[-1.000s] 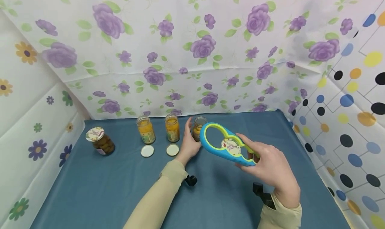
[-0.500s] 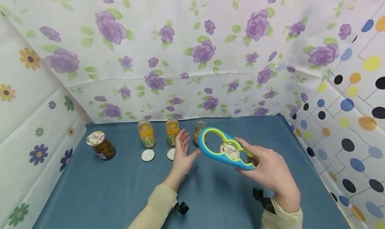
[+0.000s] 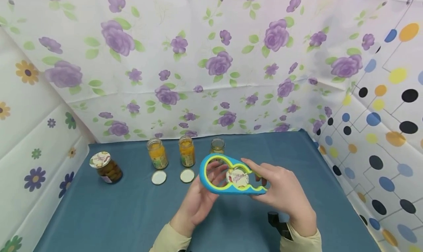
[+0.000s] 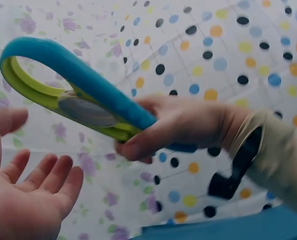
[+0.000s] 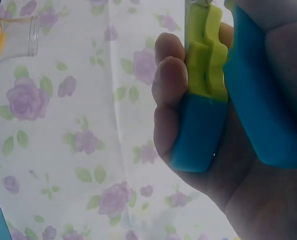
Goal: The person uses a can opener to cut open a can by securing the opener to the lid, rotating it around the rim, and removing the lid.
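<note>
In the head view my right hand (image 3: 283,187) grips the handle end of a blue and lime-green jar opener (image 3: 228,191), raised above the table. A round printed jar lid (image 3: 237,177) sits in the opener's middle notch. My left hand (image 3: 199,200) has its palm turned up and its fingers spread below and behind the opener's large loop, holding nothing. In the left wrist view the fingers of the left hand (image 4: 36,200) reach up beneath the opener (image 4: 83,75). An uncapped glass jar (image 3: 217,144) stands behind, partly hidden by the opener.
Two open jars with orange contents (image 3: 158,156) (image 3: 187,154) stand at the back of the blue-covered table (image 3: 115,215). Two white lids (image 3: 159,177) (image 3: 187,175) lie before them. A capped jar of dark contents (image 3: 111,171) stands at the left. Patterned cloth walls (image 3: 191,61) enclose the table.
My left hand has let go of the right-hand jar and drawn back toward me, turning palm up under the opener. The right hand has brought the opener slightly left and lower in view.
</note>
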